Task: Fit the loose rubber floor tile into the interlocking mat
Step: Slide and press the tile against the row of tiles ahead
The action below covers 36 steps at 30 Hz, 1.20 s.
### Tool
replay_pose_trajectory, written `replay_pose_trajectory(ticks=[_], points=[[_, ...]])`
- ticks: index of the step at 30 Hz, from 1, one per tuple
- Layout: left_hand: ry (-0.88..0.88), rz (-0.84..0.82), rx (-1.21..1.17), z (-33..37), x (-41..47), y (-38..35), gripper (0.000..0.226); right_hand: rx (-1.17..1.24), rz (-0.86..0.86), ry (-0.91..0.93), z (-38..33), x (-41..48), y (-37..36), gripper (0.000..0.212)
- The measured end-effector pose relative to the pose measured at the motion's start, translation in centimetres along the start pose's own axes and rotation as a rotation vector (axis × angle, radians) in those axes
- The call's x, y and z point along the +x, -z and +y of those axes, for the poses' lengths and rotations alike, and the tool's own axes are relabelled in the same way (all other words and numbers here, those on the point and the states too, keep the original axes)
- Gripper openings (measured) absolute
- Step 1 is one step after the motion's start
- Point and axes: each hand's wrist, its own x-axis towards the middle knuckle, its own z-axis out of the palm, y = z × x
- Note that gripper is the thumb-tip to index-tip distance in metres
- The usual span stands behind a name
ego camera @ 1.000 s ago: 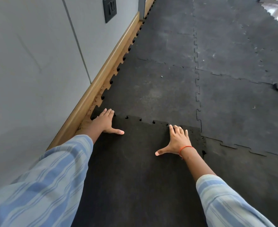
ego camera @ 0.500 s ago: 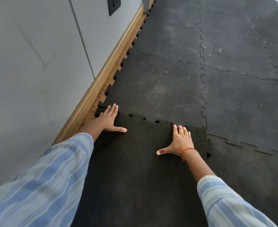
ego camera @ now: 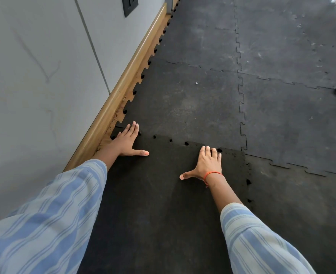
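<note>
While both the left hand (ego camera: pixel 126 142) and right hand (ego camera: pixel 207 164) lie flat with fingers spread on the loose tile (ego camera: pixel 153 194) beside the wall, pressing along its far edge should seat the teeth into the mat (ego camera: pixel 193 95).

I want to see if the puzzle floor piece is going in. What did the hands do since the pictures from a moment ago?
The left hand has crept forward along the skirting board, its fingers now reaching the far corner of the loose tile. The right hand stayed flat near the tile's far edge. Nothing was grabbed or let go. Small gaps still show along the seam with the mat, so the tile is not fully locked in.
</note>
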Motion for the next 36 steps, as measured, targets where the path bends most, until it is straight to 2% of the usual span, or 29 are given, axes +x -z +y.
replay_pose_trajectory(ticks=[8,10,13,15,23,32,36], points=[[0.014,0.057,0.003,-0.3,0.0,-0.4,0.130,0.020,0.005,-0.016,-0.5,0.1,-0.3,0.143],[0.153,0.162,-0.041,-0.1,-1.0,-1.6,0.136,0.041,0.006,-0.008,0.0,0.2,-0.7,0.143],[0.489,0.289,-0.300,1.3,-2.6,-4.0,0.142,0.031,0.008,0.015,0.9,0.1,-1.1,0.145],[0.589,0.314,-0.366,2.0,-2.7,-4.4,0.140,0.035,0.030,0.034,1.4,0.0,-1.3,0.145],[0.583,0.378,-0.390,2.6,-1.7,-4.3,0.128,0.137,0.042,0.039,0.5,0.1,-1.1,0.141],[0.546,0.336,-0.400,1.6,-1.1,-4.1,0.128,0.174,-0.008,0.036,-0.2,-0.3,-0.5,0.142],[0.475,0.322,-0.311,1.7,-1.1,-3.8,0.123,0.156,-0.019,0.036,0.1,-0.6,-0.7,0.143]])
